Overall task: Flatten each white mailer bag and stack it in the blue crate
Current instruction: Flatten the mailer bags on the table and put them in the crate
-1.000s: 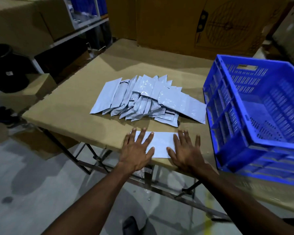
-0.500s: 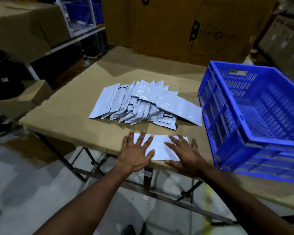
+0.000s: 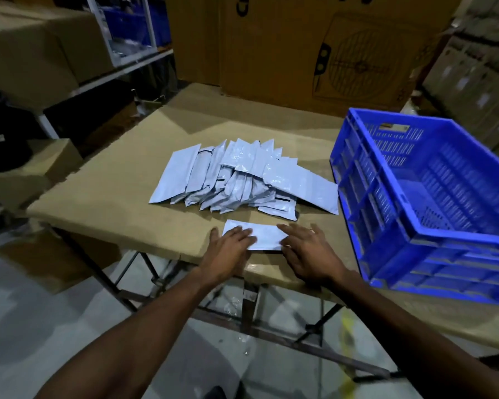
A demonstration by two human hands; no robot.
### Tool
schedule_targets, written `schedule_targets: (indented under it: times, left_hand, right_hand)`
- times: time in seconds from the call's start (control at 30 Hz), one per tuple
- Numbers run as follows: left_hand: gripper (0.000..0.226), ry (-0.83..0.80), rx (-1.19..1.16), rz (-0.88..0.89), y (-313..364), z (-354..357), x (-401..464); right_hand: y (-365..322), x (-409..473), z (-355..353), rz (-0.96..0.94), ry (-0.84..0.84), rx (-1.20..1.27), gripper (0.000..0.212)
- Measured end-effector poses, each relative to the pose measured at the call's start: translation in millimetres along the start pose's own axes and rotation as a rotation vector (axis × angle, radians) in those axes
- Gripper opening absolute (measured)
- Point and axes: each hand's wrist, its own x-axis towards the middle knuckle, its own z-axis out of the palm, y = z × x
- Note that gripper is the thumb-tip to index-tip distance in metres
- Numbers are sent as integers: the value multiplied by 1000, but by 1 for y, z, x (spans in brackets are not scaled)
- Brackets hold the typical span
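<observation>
Nearest the viewer, at 6 o'clock on the surface, one white mailer bag lies flat close to the front edge. The left hand rests palm-down on its left end with fingers straight and spread, and the right hand lies flat at its right end, fingers extended across the bag's corner. Neither hand curls round anything; both are wide and pressing. This reads as the flattening step on a single bag, not yet lifted.

Just beyond it, toward 12 o'clock, sits the pile of mailer bags, fanned out and overlapping, many of them puffed or creased rather than flat. It is near the bag under the hands but apart from it. The count is unclear because the bags overlap, but there are clearly many.

At 2 to 3 o'clock stands the blue crate, its near corner just beside the right edge of the pile. The part of its floor that shows looks bare; no stacked bags are visible inside, though the near wall hides some of the bottom.

Judged from this, the task is at or close to its beginning: one bag being smoothed, none seen in the crate, the whole pile left to do.

Farther back, at 12 o'clock, large cardboard boxes stand behind the surface.
</observation>
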Motion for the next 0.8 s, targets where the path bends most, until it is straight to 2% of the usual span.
schedule_targets:
  times: [0.1, 0.17, 0.3, 0.37, 0.47, 0.53, 0.6, 0.67, 0.8]
  left_hand:
    - [49, 16, -81, -76, -1, -11, 6]
    - [51, 35, -147, -72, -3, -17, 8]
    - [47, 81, -348, -69, -9, -17, 9]
    - [52, 169, -423, -89, -15, -9, 9]
    - [64, 232, -513, -192, -16, -3, 7]
    - [76, 257, -566, -250, -7, -5, 4]
    - [85, 275, -588, -323, 1, -3, 4]
    - [84, 278, -506, -349, 9, 3, 7]
    - [77, 176, -296, -267, 35, 15, 18]
  right_hand:
    - [-16, -10, -4, -242, 112, -120, 22]
    - [-25, -12, -3, -377, 64, -206, 16]
    - [-20, 3, -3, -341, -161, -375, 20]
    - [-15, 17, -12, -329, -194, -357, 26]
    - [-6, 34, -34, -282, -204, -323, 14]
    - [3, 39, -51, -234, -153, -257, 11]
    - [12, 42, -73, -161, -77, -166, 26]
    - [18, 48, -100, -95, 31, -72, 34]
    - [29, 55, -152, 67, 299, 109, 19]
